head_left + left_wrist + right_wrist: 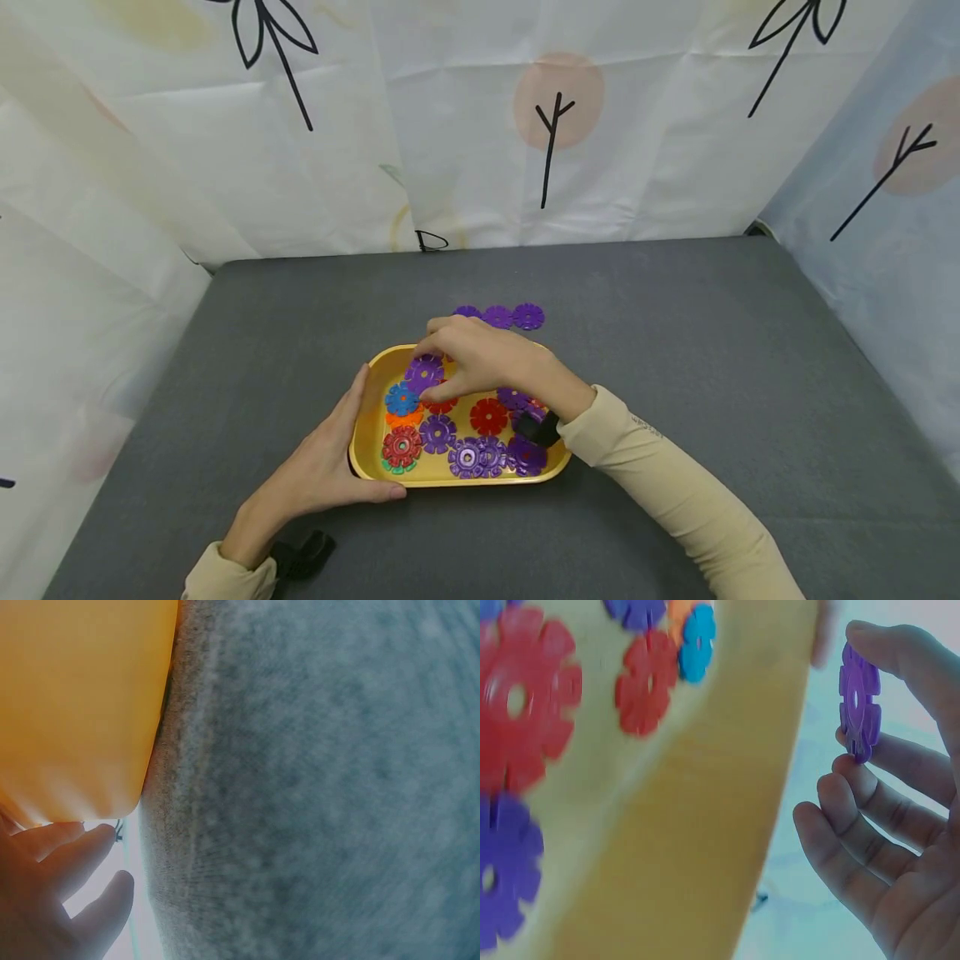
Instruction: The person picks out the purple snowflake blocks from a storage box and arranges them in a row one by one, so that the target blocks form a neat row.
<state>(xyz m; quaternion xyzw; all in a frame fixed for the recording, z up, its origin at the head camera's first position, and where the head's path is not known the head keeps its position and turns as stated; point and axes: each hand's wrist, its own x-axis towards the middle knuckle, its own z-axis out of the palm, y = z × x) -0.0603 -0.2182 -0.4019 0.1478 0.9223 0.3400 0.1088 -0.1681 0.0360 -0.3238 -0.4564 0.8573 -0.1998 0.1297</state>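
Observation:
A yellow tray (457, 483) with flower-shaped plastic discs in it lies in the middle of the head view. My left hand (330, 458) rests against its left end, the thumb along the front edge and the fingers spread straight along the side. In the left wrist view, fingertips touch the tray's wall (82, 697). Over the tray's back left part is my right hand (480, 358). Its thumb and fingers pinch a purple flower disc (866, 712), held nearly upright in the right wrist view.
Inside the tray lie red discs (489, 417), purple discs (438, 434) and a blue disc (402, 399). Behind it, a row of purple discs (528, 317) lies on the grey table (675, 333), partly hidden by the right hand. A patterned cloth (465, 167) hangs beyond the table.

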